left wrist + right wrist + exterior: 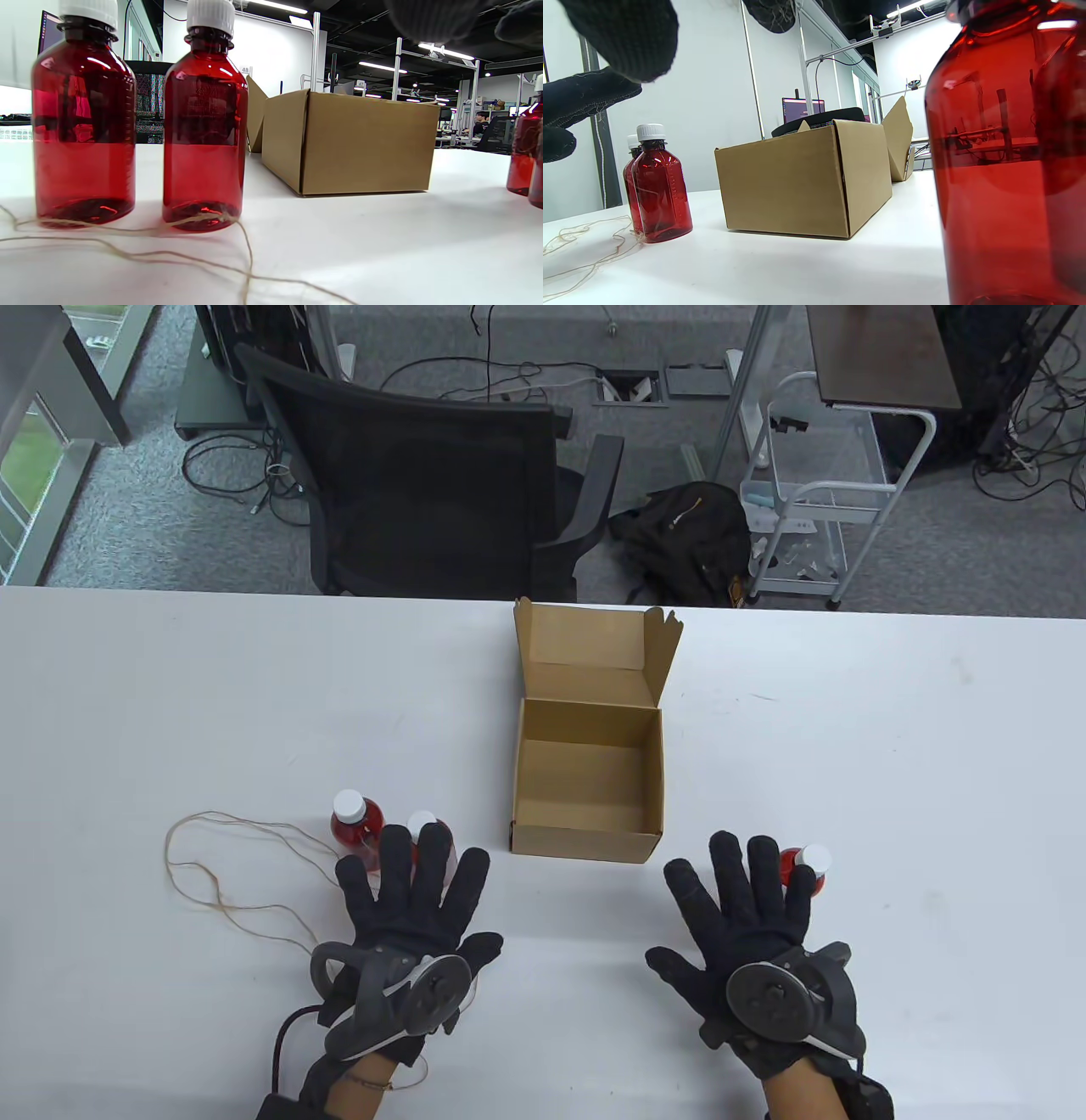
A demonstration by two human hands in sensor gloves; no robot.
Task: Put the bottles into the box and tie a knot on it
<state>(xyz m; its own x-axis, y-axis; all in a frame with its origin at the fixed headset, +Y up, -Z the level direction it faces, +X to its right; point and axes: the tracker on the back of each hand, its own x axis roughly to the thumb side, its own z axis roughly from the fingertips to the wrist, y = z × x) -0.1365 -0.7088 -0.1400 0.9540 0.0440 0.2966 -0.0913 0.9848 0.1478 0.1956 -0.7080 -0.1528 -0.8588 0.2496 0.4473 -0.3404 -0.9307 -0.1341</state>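
Note:
An open cardboard box (585,780) (365,144) (785,182) stands mid-table with its lid flap up and nothing inside. Left of it two red bottles with white caps (356,819) (82,127) (205,127) (659,190) stand upright, with loose twine (229,882) (169,254) lying around their bases. My left hand (441,891) hovers flat just behind them, fingers (432,17) spread and holding nothing. Right of the box a red bottle (806,869) (992,169) stands at the fingertips of my right hand (721,899). That hand is spread too, and a second bottle seems to stand close beside the first.
The white table (848,712) stretches wide on both sides of the box. Beyond its far edge are a black office chair (424,492), a dark backpack (687,534) on the floor and a white wire cart (814,500).

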